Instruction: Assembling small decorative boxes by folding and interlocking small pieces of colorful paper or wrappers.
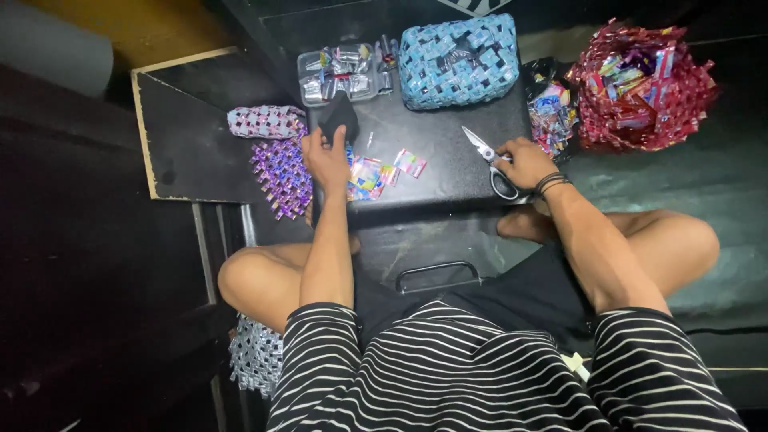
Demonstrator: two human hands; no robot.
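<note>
Your left hand (326,158) pinches a dark, flat piece (338,117) by its lower edge, fingers closed on it and holding it upright above the black bench (432,172), while your right hand (524,162) rests palm-down on the handles of a pair of scissors (490,160), fingers wrapped over the loops; the silver blades lie flat on the bench and point away to the upper left. Whether the blades are parted cannot be told. Just to the right of your left hand, a few small folded wrappers (384,170) in pink, blue and yellow lie scattered on the bench, between your two hands. To the left of that hand, a purple woven strip (280,172) hangs off the bench edge, with a paler pink woven piece (266,122) just above it. Farther back stands a clear plastic tray (340,74) of silvery wrappers, and beside it a blue woven basket (458,61). Beyond your right hand sits a bag of colourful wrappers (548,108), touching a red woven basket (644,86) filled with more. A silvery woven piece (256,356) shows below your left knee.
</note>
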